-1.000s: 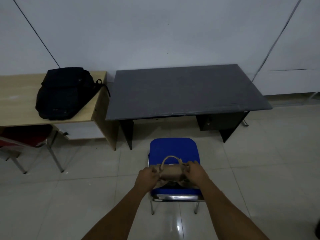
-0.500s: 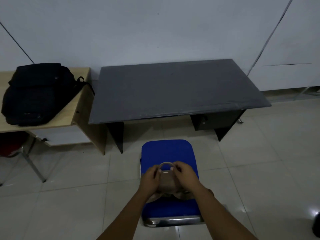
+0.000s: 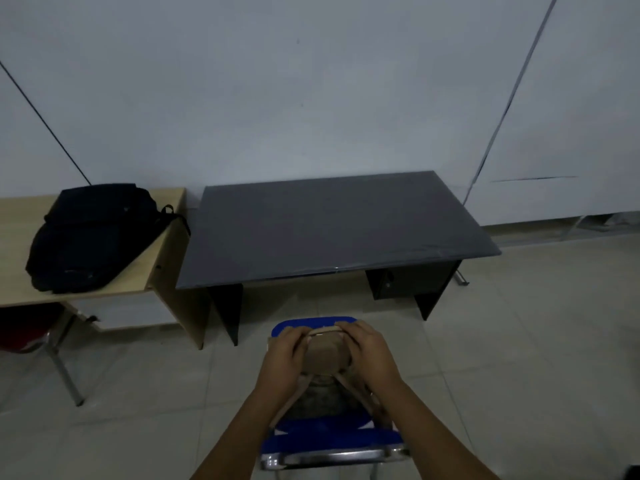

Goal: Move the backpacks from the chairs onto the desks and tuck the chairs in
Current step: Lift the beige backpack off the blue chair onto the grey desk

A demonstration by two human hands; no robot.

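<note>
Tan backpack: above the blue chair, top toward the dark surface, long axis running away from the person.
Left hand: grip closed on its top-left.
Right hand: grip closed top-right.
Black backpack: lay on the wooden surface.

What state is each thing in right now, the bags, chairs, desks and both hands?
Tan fabric backpack: gripped by both hands over the blue chair.
Black fabric backpack: lying on the light wooden desk.
Blue padded chair: not tucked in.
Red chair: partly under the wooden desk.
Dark grey desk: top bare.
Left hand: shut on the tan backpack.
Right hand: shut on it.
</note>
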